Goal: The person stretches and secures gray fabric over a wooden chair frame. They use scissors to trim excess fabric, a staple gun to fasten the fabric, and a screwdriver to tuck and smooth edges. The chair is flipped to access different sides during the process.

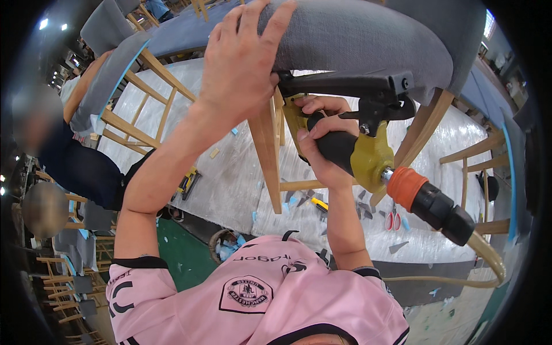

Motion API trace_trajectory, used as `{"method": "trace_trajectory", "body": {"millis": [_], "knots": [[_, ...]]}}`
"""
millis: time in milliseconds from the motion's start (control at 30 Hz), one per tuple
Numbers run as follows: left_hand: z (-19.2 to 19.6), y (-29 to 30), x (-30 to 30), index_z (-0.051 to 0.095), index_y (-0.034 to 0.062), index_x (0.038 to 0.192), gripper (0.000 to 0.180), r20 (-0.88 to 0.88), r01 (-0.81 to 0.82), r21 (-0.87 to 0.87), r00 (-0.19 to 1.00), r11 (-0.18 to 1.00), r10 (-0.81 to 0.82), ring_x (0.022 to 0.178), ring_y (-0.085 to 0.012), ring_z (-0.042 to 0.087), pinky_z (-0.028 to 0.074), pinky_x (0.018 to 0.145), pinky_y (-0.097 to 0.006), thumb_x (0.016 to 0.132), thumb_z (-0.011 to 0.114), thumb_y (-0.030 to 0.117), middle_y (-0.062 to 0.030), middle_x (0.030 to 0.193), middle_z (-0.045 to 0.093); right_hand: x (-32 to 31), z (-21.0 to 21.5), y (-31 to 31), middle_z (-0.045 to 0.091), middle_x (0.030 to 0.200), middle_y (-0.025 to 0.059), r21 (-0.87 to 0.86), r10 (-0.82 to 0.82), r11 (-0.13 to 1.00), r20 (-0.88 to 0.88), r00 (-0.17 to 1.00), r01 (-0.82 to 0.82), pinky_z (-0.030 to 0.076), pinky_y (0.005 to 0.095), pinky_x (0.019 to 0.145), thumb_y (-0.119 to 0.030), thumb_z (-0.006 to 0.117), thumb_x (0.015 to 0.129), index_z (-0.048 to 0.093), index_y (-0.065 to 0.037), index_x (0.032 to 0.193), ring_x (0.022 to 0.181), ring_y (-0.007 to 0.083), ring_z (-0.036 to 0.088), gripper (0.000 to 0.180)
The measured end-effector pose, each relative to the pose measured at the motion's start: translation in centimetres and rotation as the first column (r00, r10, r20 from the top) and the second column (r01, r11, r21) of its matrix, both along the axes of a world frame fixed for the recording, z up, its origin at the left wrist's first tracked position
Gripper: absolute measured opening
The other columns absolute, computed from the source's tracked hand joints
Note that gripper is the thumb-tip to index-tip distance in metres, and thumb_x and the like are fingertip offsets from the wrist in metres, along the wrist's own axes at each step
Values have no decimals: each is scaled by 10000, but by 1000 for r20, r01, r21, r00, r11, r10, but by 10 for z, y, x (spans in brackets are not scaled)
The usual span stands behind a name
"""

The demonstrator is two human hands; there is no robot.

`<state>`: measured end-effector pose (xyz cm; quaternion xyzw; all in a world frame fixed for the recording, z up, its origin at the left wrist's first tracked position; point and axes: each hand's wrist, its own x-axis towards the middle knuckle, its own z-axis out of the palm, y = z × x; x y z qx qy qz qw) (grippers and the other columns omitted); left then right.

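My right hand (328,141) is wrapped round the black grip of a yellow and black pneumatic staple gun (368,154). Its long black magazine runs just under the padded grey seat of a wooden-legged chair (356,40). An orange and black coupling (407,187) joins the gun to a tan air hose (489,259). My left hand (241,63) lies on the seat's left edge, fingers spread and stretched over the fabric, thumb by the magazine's end. Where the gun's tip meets the seat is partly hidden by that thumb.
Plastic film covers the worktable (230,172), with scissors (393,221), a yellow utility knife (319,204) and fabric scraps. Another staple gun (187,183) lies left. A co-worker (80,155) is beside another chair (123,80). A scrap-filled bin (221,247) stands below the table.
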<state>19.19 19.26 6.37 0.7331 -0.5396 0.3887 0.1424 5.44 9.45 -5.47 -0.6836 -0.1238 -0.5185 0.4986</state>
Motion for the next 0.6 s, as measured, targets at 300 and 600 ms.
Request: {"method": "trace_trajectory", "body": {"millis": [300,600], "knots": [[32,28,35,485,202,1547,805,-235,307,183,936,934,-261,1422,-342,483,376,1182,-430,820,825,271,-118,1580,469,-40,-27,-11,659,1137,113,66,-8,998,57,998,5,513,428,990,107,714,775,568,-135,860,1141,309,658,295],[72,-32,13,439,96,1553,810,-269,304,403,941,863,-206,1377,-362,530,406,1146,-430,882,772,403,-182,1527,514,-100,-67,-43,620,1134,131,180,-170,971,46,984,159,503,493,1062,91,693,851,522,-137,864,1148,311,655,284]]}}
